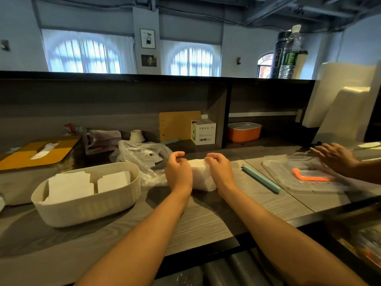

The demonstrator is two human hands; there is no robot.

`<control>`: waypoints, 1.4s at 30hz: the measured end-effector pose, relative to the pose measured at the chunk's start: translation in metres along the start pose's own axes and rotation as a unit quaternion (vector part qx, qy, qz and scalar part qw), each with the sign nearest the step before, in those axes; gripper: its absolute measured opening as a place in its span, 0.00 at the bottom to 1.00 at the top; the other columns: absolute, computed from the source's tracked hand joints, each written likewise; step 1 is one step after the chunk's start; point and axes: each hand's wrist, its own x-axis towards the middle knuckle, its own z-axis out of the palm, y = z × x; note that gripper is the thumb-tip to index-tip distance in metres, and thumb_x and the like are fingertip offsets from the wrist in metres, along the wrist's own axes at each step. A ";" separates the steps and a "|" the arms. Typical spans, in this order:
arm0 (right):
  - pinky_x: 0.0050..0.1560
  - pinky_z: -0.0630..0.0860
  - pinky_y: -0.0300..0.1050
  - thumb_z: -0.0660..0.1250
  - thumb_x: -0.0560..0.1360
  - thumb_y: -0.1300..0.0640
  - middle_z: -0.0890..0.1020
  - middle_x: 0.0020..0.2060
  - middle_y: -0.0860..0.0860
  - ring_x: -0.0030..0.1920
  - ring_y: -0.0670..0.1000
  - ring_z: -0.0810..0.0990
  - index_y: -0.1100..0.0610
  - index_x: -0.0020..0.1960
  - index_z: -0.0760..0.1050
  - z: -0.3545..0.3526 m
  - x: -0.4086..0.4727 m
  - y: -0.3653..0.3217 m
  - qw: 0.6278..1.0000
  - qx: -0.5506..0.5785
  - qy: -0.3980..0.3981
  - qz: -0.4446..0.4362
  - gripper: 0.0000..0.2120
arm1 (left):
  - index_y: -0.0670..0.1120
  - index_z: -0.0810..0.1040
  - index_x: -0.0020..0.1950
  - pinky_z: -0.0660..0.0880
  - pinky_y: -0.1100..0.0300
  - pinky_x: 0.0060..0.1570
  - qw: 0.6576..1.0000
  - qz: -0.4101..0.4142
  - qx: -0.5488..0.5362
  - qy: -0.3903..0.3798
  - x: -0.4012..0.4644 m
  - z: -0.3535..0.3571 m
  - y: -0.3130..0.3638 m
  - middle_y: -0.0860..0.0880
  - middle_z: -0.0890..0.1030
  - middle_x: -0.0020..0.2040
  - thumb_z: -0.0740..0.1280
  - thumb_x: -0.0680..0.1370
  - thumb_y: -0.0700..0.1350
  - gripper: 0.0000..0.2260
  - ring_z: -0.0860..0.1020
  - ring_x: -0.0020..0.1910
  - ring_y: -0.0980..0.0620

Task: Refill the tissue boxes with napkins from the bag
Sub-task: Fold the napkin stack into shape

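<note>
Two hands — left hand and right hand — pressing one napkin stack on the counter, fingers curled shut against its ends. Probably handling soft, light, easily splayed — best squeezing both ends. Sitting nearby: one cream tissue box holding two stacks, one plastic bag.

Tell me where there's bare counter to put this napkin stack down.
Bare counter lies in front of the napkin stack, between the white tissue box and teal bar. Crowded: plastic bag behind, clear tray right.
</note>
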 end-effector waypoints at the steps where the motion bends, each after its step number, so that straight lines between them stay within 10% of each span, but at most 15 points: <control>1: 0.43 0.69 0.36 0.62 0.80 0.56 0.77 0.56 0.50 0.54 0.47 0.73 0.56 0.64 0.74 -0.001 0.000 0.001 1.000 0.006 0.010 0.010 0.13 | 0.49 0.76 0.61 0.70 0.59 0.49 1.000 -0.014 0.000 0.007 0.001 -0.001 0.000 0.51 0.75 0.55 0.59 0.82 0.41 0.11 0.73 0.54 0.51; 15: 0.44 0.70 0.36 0.65 0.79 0.53 0.78 0.55 0.50 0.51 0.45 0.75 0.55 0.63 0.75 0.003 -0.005 -0.002 1.000 -0.011 -0.010 0.000 0.14 | 0.47 0.77 0.58 0.69 0.64 0.41 0.999 0.021 0.038 -0.013 -0.001 0.003 -0.002 0.51 0.77 0.50 0.61 0.82 0.45 0.07 0.74 0.50 0.53; 25: 0.48 0.75 0.46 0.63 0.80 0.53 0.77 0.41 0.50 0.44 0.48 0.75 0.56 0.46 0.75 0.000 -0.004 -0.003 0.999 0.007 0.000 0.033 0.07 | 0.46 0.78 0.59 0.71 0.59 0.50 0.998 0.025 0.062 -0.016 0.006 0.003 -0.005 0.51 0.76 0.51 0.56 0.84 0.44 0.11 0.73 0.51 0.53; 32: 0.42 0.71 0.40 0.62 0.81 0.52 0.78 0.43 0.49 0.45 0.46 0.76 0.56 0.53 0.77 0.002 -0.003 -0.001 0.999 -0.034 0.005 -0.003 0.09 | 0.45 0.80 0.60 0.72 0.57 0.54 0.997 0.024 0.067 -0.043 0.006 0.002 -0.005 0.49 0.79 0.56 0.55 0.84 0.44 0.15 0.74 0.54 0.52; 42: 0.42 0.71 0.35 0.60 0.82 0.48 0.79 0.46 0.46 0.49 0.45 0.77 0.56 0.56 0.77 -0.003 -0.011 -0.011 0.992 -0.016 -0.060 -0.108 0.13 | 0.39 0.81 0.40 0.72 0.58 0.36 0.989 0.091 0.118 -0.010 0.016 -0.007 -0.003 0.44 0.81 0.37 0.61 0.83 0.55 0.22 0.79 0.38 0.49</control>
